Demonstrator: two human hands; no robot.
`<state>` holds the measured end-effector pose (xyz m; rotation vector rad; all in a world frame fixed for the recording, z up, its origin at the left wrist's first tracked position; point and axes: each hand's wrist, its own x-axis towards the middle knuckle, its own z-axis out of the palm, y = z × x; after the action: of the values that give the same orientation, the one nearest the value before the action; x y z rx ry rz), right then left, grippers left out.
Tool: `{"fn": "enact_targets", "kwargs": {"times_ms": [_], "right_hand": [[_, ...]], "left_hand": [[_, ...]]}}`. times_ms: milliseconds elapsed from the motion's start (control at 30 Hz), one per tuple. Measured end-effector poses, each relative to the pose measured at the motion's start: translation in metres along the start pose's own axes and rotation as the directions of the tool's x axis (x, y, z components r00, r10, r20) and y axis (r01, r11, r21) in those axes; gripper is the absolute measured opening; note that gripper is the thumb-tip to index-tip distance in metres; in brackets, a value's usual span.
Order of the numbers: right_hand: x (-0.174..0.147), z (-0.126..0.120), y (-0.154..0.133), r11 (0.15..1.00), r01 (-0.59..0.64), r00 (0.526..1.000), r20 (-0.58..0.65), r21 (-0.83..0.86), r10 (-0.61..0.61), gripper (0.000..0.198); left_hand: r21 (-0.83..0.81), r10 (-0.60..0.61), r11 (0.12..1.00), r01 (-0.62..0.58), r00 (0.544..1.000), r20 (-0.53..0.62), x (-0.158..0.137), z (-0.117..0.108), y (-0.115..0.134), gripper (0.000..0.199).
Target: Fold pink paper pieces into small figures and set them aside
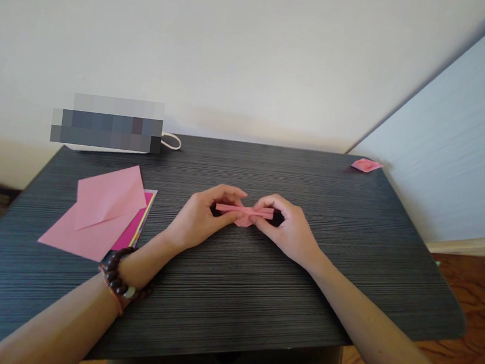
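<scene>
Between both hands is a small folded piece of pink paper [246, 210], with a narrow straight band across its top and a short angled part below. My left hand [203, 215] pinches its left half, thumb in front and fingers curled behind. From the other side my right hand [288, 225] grips the right half the same way, its thumb close to the left thumb. The paper is held just over the dark table, and the fingers hide part of its back. Dark beaded bracelets [115, 275] circle my left wrist.
Pink paper sheets [99, 212] lie at the left on a magenta packet [129, 233]. Behind them stands a blurred-out object [110, 129] with a white cord loop [172, 142]. A folded pink paper piece [367, 165] rests at the far right corner of the dark table [229, 297].
</scene>
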<state>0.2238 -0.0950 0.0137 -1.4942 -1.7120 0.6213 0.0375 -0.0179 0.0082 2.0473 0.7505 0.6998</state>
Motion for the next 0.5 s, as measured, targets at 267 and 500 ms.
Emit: {"fn": "enact_targets", "kwargs": {"times_ms": [267, 500], "right_hand": [[0.003, -0.004, 0.005, 0.980, 0.174, 0.984, -0.033, -0.096, -0.178, 0.015], [0.004, -0.004, 0.011, 0.954, 0.248, 0.965, -0.042, -0.167, -0.258, 0.011]], "left_hand": [[0.127, 0.214, 0.972, -0.197, 0.966, -0.143, 0.001, -0.004, 0.003, 0.007], [0.130, 0.230, 0.968, -0.215, 0.966, -0.116, 0.001, -0.005, 0.002, 0.007]]}}
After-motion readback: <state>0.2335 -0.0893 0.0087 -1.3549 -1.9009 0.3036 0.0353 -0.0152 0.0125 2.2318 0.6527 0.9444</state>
